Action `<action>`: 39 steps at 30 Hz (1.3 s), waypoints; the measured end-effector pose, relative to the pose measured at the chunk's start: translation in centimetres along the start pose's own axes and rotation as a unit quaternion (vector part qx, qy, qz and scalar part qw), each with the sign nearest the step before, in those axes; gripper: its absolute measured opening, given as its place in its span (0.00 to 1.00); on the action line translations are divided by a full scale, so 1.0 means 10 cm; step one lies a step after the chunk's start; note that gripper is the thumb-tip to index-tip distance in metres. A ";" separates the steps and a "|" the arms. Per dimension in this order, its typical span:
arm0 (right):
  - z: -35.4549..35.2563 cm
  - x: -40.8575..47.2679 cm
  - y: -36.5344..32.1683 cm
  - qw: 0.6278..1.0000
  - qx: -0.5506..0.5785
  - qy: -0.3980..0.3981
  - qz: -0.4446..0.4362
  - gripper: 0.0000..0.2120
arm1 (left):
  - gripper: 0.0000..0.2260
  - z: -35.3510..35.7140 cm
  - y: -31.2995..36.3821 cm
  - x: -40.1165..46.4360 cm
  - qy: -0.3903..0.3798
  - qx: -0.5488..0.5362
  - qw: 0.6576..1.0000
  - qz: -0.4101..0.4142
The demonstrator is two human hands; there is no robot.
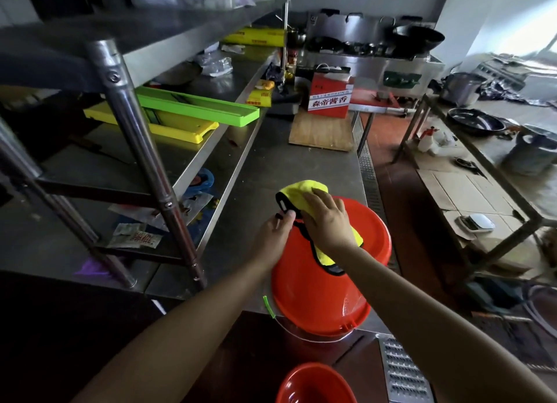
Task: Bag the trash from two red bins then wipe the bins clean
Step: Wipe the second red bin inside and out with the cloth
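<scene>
A red bin (319, 294) lies tipped on the steel counter (271, 167) near its front edge, its base toward the far side. A yellow cloth (301, 191) with black trim is draped over the bin's upper wall. My right hand (327, 218) presses flat on the cloth. My left hand (275, 232) grips the bin by its far left edge, thumb near the cloth's black hem. A second red bin (315, 386) stands open on the floor at the bottom of the view; only part of it shows.
A steel shelf rack (141, 149) with green and yellow trays (180, 113) stands on the left. A wooden board (322, 131) and a red box (330, 96) sit farther along the counter. Floor drain grating (401, 372) runs on the right, with another table (482, 173) beyond.
</scene>
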State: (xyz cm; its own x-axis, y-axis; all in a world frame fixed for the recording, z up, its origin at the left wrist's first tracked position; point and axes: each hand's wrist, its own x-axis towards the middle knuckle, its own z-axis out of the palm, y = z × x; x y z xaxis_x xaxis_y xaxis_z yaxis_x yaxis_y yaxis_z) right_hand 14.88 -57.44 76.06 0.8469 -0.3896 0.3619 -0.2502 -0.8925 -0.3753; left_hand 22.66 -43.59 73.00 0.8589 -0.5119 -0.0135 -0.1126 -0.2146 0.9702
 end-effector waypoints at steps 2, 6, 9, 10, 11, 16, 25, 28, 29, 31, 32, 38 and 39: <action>-0.01 -0.08 -0.10 0.999 0.019 -0.010 -0.034 0.25 | 0.14 -0.02 0.17 -0.03 0.018 -0.076 0.997 0.016; -0.05 -0.28 -0.27 0.989 0.107 -0.046 -0.094 0.27 | 0.08 -0.21 0.33 -0.10 0.082 -0.084 0.993 -0.033; -0.11 -0.33 -0.41 0.969 0.238 -0.008 -0.066 0.26 | 0.06 -0.43 0.37 -0.14 0.098 -0.082 0.990 -0.057; -0.13 -0.31 -0.45 0.961 0.271 0.002 -0.048 0.24 | 0.07 -0.52 0.40 -0.17 0.096 -0.080 0.990 -0.063; -0.15 -0.29 -0.50 0.955 0.295 0.008 -0.029 0.24 | 0.08 -0.60 0.41 -0.19 0.093 -0.078 0.990 -0.068; -0.25 -0.14 -0.73 0.926 0.366 -0.076 0.048 0.34 | 0.13 -1.01 0.46 -0.33 0.044 -0.052 0.995 -0.075; -0.08 -0.17 -0.95 0.953 0.240 -0.103 -0.154 0.17 | 0.20 -1.55 0.33 -0.72 -0.057 0.179 0.981 0.039; 0.04 -0.26 -0.91 0.962 0.192 -0.116 -0.155 0.15 | 0.25 -1.59 0.24 -0.80 -0.131 0.303 0.942 0.057; 0.08 -0.31 -0.89 0.964 0.172 -0.125 -0.160 0.14 | 0.24 -1.60 0.20 -0.81 -0.146 0.319 0.934 0.061; 0.13 -0.37 -0.87 0.965 0.136 -0.141 -0.174 0.14 | 0.19 -1.60 0.13 -0.84 -0.152 0.321 0.932 0.071; 0.14 -0.40 -0.86 0.964 0.116 -0.152 -0.183 0.14 | 0.17 -1.60 0.10 -0.84 -0.145 0.314 0.935 0.075; 0.15 -0.58 -0.85 0.934 0.153 -0.201 -0.253 0.13 | 0.15 -1.48 -0.09 -0.84 -0.151 0.294 0.942 0.064; 0.16 -0.59 -0.83 0.936 0.152 -0.194 -0.250 0.12 | 0.16 -1.46 -0.11 -0.84 -0.162 0.302 0.938 0.053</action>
State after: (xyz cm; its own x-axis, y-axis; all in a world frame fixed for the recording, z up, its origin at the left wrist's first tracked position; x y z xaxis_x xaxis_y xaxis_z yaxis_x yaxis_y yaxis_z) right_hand 12.67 -47.40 75.65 0.9438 0.2254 0.2418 0.3192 -0.8120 -0.4886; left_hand 22.84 -26.85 75.57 0.6412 -0.7619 -0.0920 -0.5350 -0.5297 0.6582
